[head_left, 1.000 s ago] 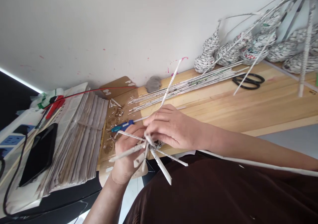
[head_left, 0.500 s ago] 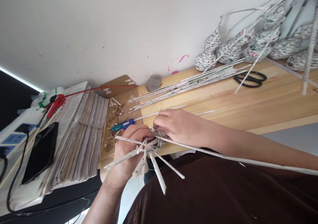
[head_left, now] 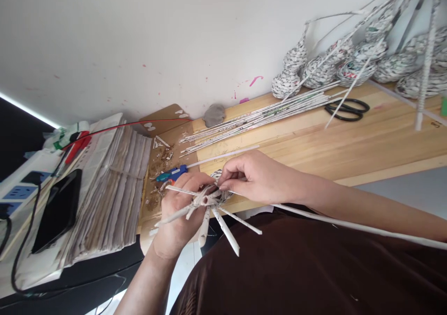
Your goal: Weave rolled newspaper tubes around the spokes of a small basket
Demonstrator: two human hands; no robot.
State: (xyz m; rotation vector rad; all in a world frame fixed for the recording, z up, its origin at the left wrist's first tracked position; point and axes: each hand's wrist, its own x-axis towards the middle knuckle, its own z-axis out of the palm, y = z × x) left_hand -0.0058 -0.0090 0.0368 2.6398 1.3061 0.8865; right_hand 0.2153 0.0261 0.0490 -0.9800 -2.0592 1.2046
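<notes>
My left hand [head_left: 179, 208] is wrapped round a small woven newspaper piece [head_left: 225, 196], its far side hidden by my fingers. Short rolled-paper spokes [head_left: 226, 233] fan out from its near end toward my body. The thumb and index finger of my right hand [head_left: 256, 177] are pinched together at the weave, on a long rolled-paper tube [head_left: 335, 224]. That tube runs beneath my right wrist and off to the right, across the dark brown shirt [head_left: 296, 268]. A blue glue gun [head_left: 174, 173] lies just beyond my left fingers.
Loose paper tubes [head_left: 258, 117] and black-handled scissors [head_left: 347, 110] lie on the wooden table [head_left: 391, 138]. Several woven gourd shapes [head_left: 293, 65] stand against the wall. At left are a newspaper stack [head_left: 118, 198], a phone [head_left: 57, 210] and a power strip [head_left: 21, 191].
My right hand has turned and lifted slightly, its fingers now pinching at the weave rather than lying over it. The woven piece and its spokes have tilted a little.
</notes>
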